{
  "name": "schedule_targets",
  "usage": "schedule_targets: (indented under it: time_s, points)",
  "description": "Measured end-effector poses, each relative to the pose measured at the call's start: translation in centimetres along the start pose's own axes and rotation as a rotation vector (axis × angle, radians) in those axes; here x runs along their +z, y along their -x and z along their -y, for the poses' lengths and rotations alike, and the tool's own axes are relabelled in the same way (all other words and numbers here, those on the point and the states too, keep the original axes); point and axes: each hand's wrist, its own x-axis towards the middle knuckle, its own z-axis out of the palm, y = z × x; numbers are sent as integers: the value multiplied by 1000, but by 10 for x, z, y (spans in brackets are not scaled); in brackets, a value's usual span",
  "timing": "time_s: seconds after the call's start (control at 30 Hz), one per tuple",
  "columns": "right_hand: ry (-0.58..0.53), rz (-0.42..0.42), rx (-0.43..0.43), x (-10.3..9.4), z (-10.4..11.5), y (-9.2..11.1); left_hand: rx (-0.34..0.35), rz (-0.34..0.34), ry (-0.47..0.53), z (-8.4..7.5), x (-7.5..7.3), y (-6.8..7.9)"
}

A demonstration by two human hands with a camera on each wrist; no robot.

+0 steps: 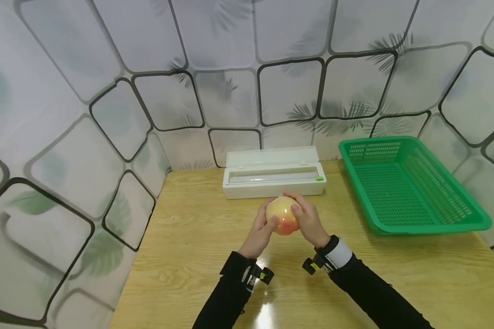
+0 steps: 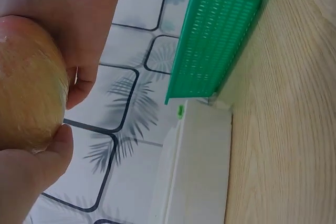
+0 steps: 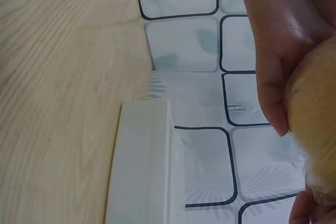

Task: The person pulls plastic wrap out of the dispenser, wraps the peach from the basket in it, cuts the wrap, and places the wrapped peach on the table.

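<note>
Both hands hold a round yellow-and-red fruit above the table, in front of the white box. Shiny, wrinkled clear film covers the fruit in the left wrist view. My left hand grips its left side, the thumb lying on the near face. From the right, my right hand curls round it with the thumb on top. The right wrist view shows film bunched at the fruit's lower edge. Behind stands a white cling film dispenser box, its lid raised and a pale roll inside.
A green plastic basket with slotted walls stands at the right on the wooden table. A small green slider sits at the box's right end. Patterned wall covering closes off the back and sides.
</note>
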Motion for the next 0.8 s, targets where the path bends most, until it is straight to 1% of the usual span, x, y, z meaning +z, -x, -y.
schedule_targets:
  time_s: [0.1, 0.13, 0.17, 0.2, 0.27, 0.37, 0.4, 0.43, 0.5, 0.57, 0.67, 0.73, 0.8]
  points:
    - [12, 38, 54, 0, 6, 1, -15, 3, -5, -8, -1, 2]
    - [20, 50, 63, 0, 9, 2, -22, -4, -9, -10, -2, 2]
    - [41, 61, 50, 0, 12, 2, -27, -11, -16, -12, -3, 3]
    - [61, 68, 13, 0, 16, 2, -31, -14, -35, -13, -4, 4]
    - [92, 74, -94, 1, 21, 1, -18, -10, -86, -15, -5, 5]
    - [123, 74, -233, 1, 26, -1, 57, 29, -181, -15, -4, 6]
    - [119, 78, -256, 0, 27, -1, 80, 41, -211, -15, -3, 6]
    - [118, 84, -260, 0, 28, -1, 101, 50, -225, -15, -3, 6]
    - [111, 97, -247, 0, 28, -1, 116, 55, -233, -15, -2, 7]
    - [80, 116, -219, -1, 25, -1, 97, 51, -219, -16, -2, 6]
    - [-16, 165, -125, -2, 16, 0, 28, 25, -189, -16, -1, 6]
    - [-82, 195, -49, -4, 7, 1, -10, -1, -209, -16, 0, 6]
    - [-138, 223, 31, -6, -2, 2, -31, -23, -234, -15, 0, 6]
